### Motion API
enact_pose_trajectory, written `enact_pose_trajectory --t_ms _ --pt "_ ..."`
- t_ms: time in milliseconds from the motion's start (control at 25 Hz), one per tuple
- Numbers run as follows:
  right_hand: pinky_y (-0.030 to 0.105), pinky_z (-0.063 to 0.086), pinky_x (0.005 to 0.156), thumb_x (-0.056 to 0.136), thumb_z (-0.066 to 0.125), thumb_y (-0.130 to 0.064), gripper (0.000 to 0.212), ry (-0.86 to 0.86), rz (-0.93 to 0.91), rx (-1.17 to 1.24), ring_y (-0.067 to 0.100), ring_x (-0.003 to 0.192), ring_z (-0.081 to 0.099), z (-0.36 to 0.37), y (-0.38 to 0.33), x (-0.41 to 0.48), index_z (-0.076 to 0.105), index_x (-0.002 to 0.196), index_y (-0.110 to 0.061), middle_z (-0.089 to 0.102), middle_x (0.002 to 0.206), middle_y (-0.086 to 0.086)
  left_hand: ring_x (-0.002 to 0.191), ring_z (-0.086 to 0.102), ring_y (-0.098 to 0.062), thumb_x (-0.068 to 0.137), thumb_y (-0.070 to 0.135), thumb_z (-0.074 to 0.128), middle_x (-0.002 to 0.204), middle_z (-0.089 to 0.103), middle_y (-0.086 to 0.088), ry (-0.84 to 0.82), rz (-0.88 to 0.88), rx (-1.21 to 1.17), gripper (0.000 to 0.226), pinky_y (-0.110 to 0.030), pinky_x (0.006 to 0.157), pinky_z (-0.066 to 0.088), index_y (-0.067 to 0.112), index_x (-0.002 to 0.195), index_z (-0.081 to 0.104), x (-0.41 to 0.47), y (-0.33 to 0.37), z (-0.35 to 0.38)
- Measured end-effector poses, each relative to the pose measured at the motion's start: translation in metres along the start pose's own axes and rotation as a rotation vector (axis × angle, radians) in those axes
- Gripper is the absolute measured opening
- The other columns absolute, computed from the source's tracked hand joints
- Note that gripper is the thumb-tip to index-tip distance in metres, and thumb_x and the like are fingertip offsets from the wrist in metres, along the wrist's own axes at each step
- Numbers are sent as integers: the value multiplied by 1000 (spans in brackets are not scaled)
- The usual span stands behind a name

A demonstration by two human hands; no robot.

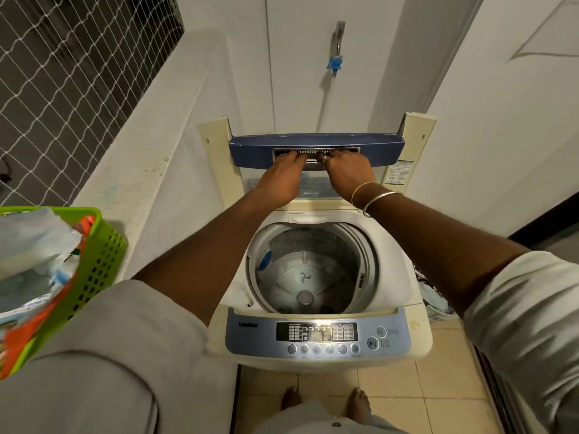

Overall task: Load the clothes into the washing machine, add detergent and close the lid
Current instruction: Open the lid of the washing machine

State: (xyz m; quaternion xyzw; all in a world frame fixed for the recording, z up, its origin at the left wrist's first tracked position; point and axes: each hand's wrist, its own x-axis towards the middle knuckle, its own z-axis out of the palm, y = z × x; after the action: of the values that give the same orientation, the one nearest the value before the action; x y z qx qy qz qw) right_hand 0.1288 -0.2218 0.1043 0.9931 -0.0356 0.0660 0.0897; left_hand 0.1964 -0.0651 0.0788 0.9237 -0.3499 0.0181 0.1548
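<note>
The person stood squarely before the top-loading washing machine [404,277], both arms stretched over its opening. The left hand [282,177] and the right hand [347,173] met side by side at the blue front edge of the lid [250,151]. The fingers [294,156] of each hand were hooked into the recessed grip there, so both hands held the lid itself. The lid stood folded and raised at the back of the machine, near the wall. Holding it with two hands at the middle probably kept the hinged panel from twisting or dropping.

Below the forearms the drum [313,270] lay open and bare, its pulsator plainly visible, so no clothes had been loaded yet. The clothes [37,245] waited in a green basket [103,245] well to the left, which seemed to rest on the pale ledge [131,183] beside the machine, within reach of the left arm. No detergent could be picked out with certainty among the basket's contents.

The control panel [316,332] faced the person at the near edge. A tap [338,36] hung on the wall behind the lid. Two bangles [376,195] circled the right wrist. The task appeared to be at its very start, with the opening being made ready for loading.
</note>
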Motion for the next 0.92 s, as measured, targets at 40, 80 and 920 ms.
enact_pose_trajectory --t_ms 40,80,920 --pt "43 55 84 94 62 -10 39 -4 8 51 32 102 66 0 -2 -4 57 132 -13 67 116 13 134 45 -27 87 0 69 146 46 -6 -5 -1 -15 69 -41 109 46 18 147 39 -3 0 -1" --pt "43 55 86 92 63 -8 46 -3 12 103 33 106 65 0 -3 -8 53 136 -13 65 121 14 135 44 -26 87 0 69 147 45 -6 -9 -2 -28 71 -41 110 45 19 148 38 -5 0 -1" --pt "42 6 125 103 37 -42 70 -59 -19 341 29 154 0 54 -15 -150 7 158 -10 2 166 12 153 12 -33 106 30 37 165 15 -15 -49 -150 41 56 -46 126 9 7 156 22 -144 52 54"
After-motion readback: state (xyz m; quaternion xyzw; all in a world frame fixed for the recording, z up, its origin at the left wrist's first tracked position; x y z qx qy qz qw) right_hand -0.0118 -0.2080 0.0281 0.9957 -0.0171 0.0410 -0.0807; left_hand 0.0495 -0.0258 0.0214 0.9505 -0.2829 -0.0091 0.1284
